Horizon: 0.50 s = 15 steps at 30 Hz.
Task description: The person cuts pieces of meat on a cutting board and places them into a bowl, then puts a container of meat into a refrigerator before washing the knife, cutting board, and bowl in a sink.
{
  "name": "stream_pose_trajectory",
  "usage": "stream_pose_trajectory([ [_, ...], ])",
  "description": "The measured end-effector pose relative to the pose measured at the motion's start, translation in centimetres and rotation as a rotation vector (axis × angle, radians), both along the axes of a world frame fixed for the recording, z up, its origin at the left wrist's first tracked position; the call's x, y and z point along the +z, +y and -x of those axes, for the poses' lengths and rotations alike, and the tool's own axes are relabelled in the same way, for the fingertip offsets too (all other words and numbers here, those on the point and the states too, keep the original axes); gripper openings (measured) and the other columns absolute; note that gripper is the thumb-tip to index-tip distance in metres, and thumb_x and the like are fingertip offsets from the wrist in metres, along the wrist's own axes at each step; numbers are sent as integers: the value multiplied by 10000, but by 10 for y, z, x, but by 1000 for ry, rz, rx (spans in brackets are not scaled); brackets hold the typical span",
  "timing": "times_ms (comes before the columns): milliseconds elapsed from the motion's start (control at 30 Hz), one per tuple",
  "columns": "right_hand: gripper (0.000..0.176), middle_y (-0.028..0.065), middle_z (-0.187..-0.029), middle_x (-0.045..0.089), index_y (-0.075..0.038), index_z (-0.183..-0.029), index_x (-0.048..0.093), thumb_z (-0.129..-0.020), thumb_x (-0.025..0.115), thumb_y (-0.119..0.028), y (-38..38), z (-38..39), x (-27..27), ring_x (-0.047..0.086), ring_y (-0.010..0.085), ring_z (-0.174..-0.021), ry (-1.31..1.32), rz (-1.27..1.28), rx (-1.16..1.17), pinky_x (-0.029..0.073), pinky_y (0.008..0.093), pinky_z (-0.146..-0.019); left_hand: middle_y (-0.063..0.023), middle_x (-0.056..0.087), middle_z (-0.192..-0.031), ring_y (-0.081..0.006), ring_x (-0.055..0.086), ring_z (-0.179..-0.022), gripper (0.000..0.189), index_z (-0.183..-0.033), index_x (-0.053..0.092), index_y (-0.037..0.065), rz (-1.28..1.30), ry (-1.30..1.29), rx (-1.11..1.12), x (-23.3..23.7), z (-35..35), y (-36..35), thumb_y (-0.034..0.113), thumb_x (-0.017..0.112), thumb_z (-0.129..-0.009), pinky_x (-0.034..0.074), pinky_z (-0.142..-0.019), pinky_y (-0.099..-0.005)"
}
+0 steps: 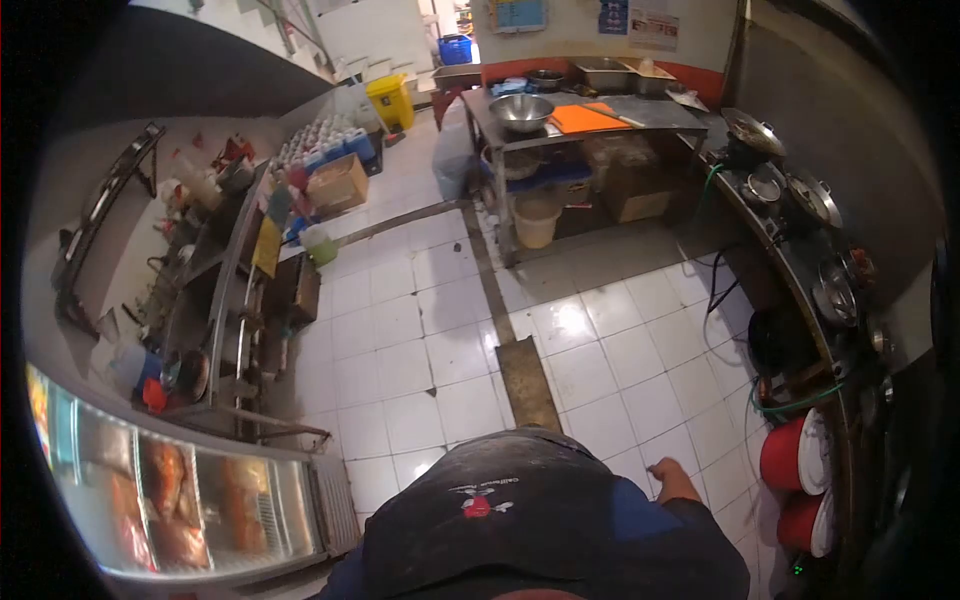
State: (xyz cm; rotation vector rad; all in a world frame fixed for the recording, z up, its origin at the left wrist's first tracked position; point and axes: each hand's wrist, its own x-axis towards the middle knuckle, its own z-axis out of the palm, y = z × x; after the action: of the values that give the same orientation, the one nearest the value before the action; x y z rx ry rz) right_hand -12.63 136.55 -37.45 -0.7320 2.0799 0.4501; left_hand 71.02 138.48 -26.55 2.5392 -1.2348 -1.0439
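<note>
My right hand (672,480) hangs at my side over the white floor tiles (620,375). It looks loosely open, a fingertip pointing inward, and I see nothing held in it; part of the fingers is hidden. The sleeve and my dark top (520,490) fill the bottom of the view. Red buckets with white rims (790,455) are nearest to this hand, off to the right and apart from it. My left hand is out of sight.
Ahead stands a metal table (560,140) with a steel bowl (522,112) and an orange cutting board (585,118). Pans (755,132) line the counter on the right. A glass-fronted fridge (180,490) stands lower left, a sink counter (225,310) beyond it. A channel cover (530,385) crosses the floor.
</note>
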Motion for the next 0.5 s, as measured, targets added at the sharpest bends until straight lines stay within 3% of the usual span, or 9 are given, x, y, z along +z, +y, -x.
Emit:
stream_pose_trajectory([
  [100, 698, 249, -1367, 737, 20, -1211, 799, -922, 770, -615, -8, -3, -22, 687, 431, -1301, -102, -32, 29, 546, 491, -1111, -290, 616, -1479, -460, 576, -1418, 925, -1607, 427, -14, -5, 58, -163, 10, 45, -113, 453, 820, -912, 446, -1217, -499],
  [167, 735, 255, -1421, 707, 16, -1298, 764, -935, 743, -623, -41, -3, -48, 652, 437, -1351, -182, -89, 284, 531, 487, -1135, -271, 664, -1441, -450, 601, -1399, 898, -1587, 484, 4, -24, 24, -218, 23, 42, -188, 485, 824, -910, 467, -1200, -498],
  [233, 746, 261, -1449, 688, -4, -1389, 719, -952, 724, -609, -77, -14, -49, 643, 434, -1363, -198, 91, 437, 527, 485, -1142, -252, 712, -1404, -439, 626, -1380, 874, -1568, 541, 22, -70, -37, -270, 30, 34, -269, 517, 829, -908, 488, -1182, -496],
  [300, 698, 264, -1425, 700, -32, -1440, 688, -962, 738, -539, -132, -30, -2, 665, 429, -1333, -222, 219, 292, 538, 477, -1132, -251, 714, -1402, -424, 647, -1356, 885, -1567, 535, 7, -118, -125, -360, 27, 23, -349, 549, 804, -921, 509, -1160, -477],
  [367, 619, 262, -1413, 707, -62, -1459, 679, -968, 748, -434, -185, -29, 9, 673, 425, -1323, -276, 291, 163, 544, 474, -1124, -263, 683, -1453, -420, 631, -1387, 887, -1568, 534, -7, -176, -154, -299, 51, 43, -421, 526, 815, -917, 503, -1178, -469],
  [400, 601, 249, -1373, 733, -85, -1474, 665, -956, 762, -374, -204, -19, -13, 703, 413, -1278, -278, 328, 259, 565, 470, -1080, -263, 683, -1453, -420, 631, -1387, 887, -1568, 534, -7, -174, -138, -300, 54, 57, -451, 526, 815, -917, 503, -1178, -469],
  [433, 598, 225, -1277, 778, -101, -1467, 671, -955, 775, -392, -230, -16, 19, 748, 385, -1190, -292, 380, 246, 592, 464, -1014, -271, 656, -1490, -419, 610, -1415, 909, -1581, 520, -13, -186, -162, -318, 52, 63, -487, 529, 816, -914, 492, -1195, -467],
  [500, 611, 209, -1168, 807, -73, -1443, 680, -953, 791, -420, -265, 0, 17, 774, 356, -1112, -258, 448, 78, 609, 461, -961, -279, 628, -1526, -419, 589, -1444, 931, -1594, 505, -18, -196, -180, -349, 35, 71, -556, 531, 816, -911, 481, -1212, -465],
])
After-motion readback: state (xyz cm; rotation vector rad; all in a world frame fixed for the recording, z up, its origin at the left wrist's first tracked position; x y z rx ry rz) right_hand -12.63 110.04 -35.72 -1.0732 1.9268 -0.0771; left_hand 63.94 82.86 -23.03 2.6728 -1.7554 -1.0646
